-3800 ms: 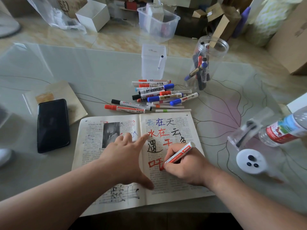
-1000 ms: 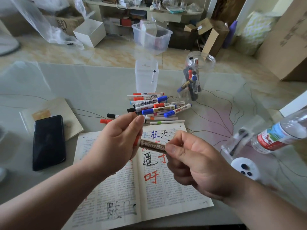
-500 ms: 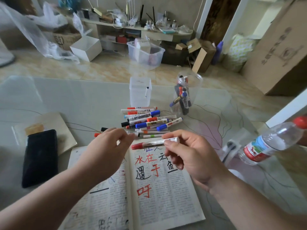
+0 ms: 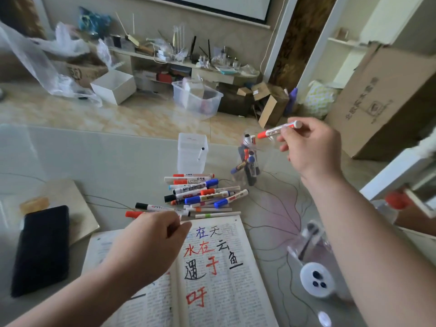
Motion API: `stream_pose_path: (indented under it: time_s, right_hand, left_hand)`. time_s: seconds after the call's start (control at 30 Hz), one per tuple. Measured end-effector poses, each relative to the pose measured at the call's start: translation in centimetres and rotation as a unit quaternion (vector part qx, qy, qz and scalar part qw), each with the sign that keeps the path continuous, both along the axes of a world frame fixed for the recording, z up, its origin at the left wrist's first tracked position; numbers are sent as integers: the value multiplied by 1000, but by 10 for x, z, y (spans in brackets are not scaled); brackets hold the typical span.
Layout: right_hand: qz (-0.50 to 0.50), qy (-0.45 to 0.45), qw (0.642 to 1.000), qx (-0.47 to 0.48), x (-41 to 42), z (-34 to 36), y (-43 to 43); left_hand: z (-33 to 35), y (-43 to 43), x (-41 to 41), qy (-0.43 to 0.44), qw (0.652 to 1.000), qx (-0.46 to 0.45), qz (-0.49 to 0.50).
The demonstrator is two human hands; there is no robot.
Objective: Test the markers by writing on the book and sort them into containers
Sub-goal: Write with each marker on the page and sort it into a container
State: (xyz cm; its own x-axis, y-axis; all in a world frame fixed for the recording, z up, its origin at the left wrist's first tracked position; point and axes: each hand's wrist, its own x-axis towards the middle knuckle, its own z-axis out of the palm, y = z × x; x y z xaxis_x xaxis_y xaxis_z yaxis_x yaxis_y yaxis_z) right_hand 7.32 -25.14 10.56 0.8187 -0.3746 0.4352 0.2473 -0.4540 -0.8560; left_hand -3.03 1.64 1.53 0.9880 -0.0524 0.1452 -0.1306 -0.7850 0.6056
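While the left hand (image 4: 151, 244) hangs loosely curled, the right hand (image 4: 309, 149) pinches the marker (image 4: 273, 132) near-level, red cap leftward.

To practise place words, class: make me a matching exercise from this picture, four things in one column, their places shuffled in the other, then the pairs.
1 red marker
2 phone
3 square container
4 book

A beneath the left hand
B in the right hand
C behind the marker pile
D on the beige pad

Pairs: 1-B, 2-D, 3-C, 4-A
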Motion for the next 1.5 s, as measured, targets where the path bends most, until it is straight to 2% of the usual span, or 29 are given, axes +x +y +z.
stream_pose_path:
  time_s: [0.2,0.3,0.4,0.5,0.6,0.7,0.93,1.27,1.37,1.5]
  right_hand:
    - [-46,49,997,-46,51,4,3]
    - [-35,91,995,-30,58,-13,5]
    - [-30,106,993,-46,49,-37,11]
    - [24,144,986,-83,24,-72,31]
    - [119,237,946,-188,-5,-116,60]
    - [192,276,900,-279,-28,-149,86]
    - [279,158,880,-350,-29,-164,149]
    - [274,183,827,-456,-6,-175,182]
    - [289,167,831,-445,-8,-170,181]
    - [266,146,865,-399,-24,-148,159]
  left_hand:
    - [2,2,0,14,999,28,14]
    - [2,1,1,31,997,66,18]
    - [0,1,2,88,988,124,6]
    - [-8,3,2,184,961,203,-36]
    - [-15,4,-3,265,929,245,-82]
    - [-16,4,-6,285,921,248,-91]
    - [-8,8,-13,270,921,267,-90]
    - [-7,17,-15,280,921,251,-105]
    - [-9,19,-14,272,922,256,-102]
    - [-9,24,-10,225,942,238,-76]
